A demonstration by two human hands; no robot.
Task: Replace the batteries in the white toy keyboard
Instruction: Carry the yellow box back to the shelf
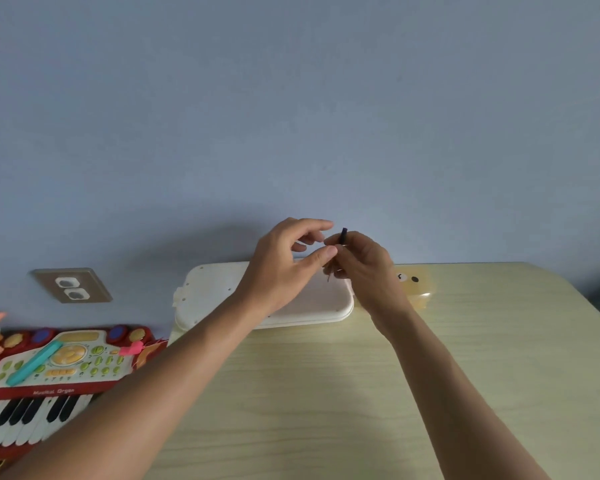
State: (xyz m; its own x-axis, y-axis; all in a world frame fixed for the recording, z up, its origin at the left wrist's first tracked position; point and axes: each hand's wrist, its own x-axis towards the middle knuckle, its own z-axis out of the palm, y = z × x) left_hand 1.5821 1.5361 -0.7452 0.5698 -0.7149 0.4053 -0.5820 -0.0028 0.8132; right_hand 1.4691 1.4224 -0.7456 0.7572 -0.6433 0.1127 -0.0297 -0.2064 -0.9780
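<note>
We judge this the opening step: the white keyboard (pixel 222 292) lies face down at the table's (pixel 465 358) far edge, its back up, the battery cover hidden by our arms; our right hand (pixel 368 268) is clenched on a thin dark-handled tool (pixel 343 235), likely a screwdriver, while our left hand (pixel 284 265) hovers loose, fingertips at the shaft, holding nothing; next the tip must find the cover screw. A red keyboard (pixel 49 375) sits well left; a yellow box (pixel 420 289) just behind right; neither blocks us.

Blue wall (pixel 291 98), beige wall outlet (pixel 71 285), pale wooden table (pixel 326 393)
</note>
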